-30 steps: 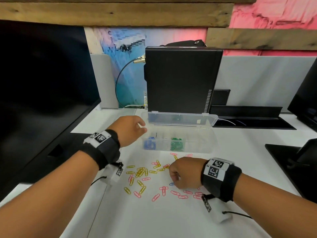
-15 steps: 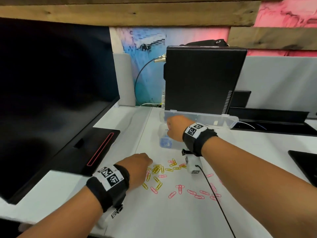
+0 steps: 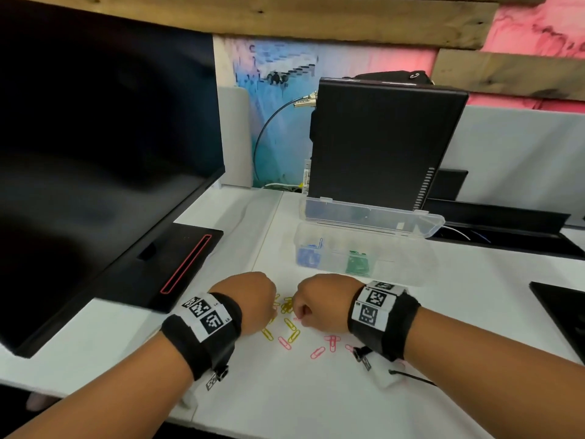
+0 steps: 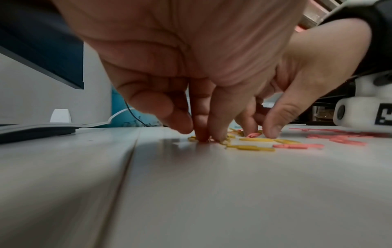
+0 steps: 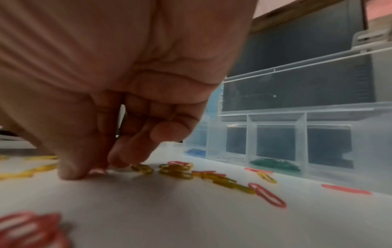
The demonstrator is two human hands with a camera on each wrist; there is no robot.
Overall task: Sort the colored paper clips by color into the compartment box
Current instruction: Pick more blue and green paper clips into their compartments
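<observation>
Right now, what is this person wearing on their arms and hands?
The hands are bare. Each wrist carries a wide black wristband, left wristband and right wristband, topped with white tags printed with black square codes. A small white camera unit hangs beneath each wrist, and a thin black cable trails from the right one.

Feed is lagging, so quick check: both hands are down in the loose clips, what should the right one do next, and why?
Probably close the pinch and lift. The right hand has thumb and fingertips on a pink clip lying flat on the table. Blue clips and green clips already fill two compartments of the box; pink needs an unused one.
</observation>
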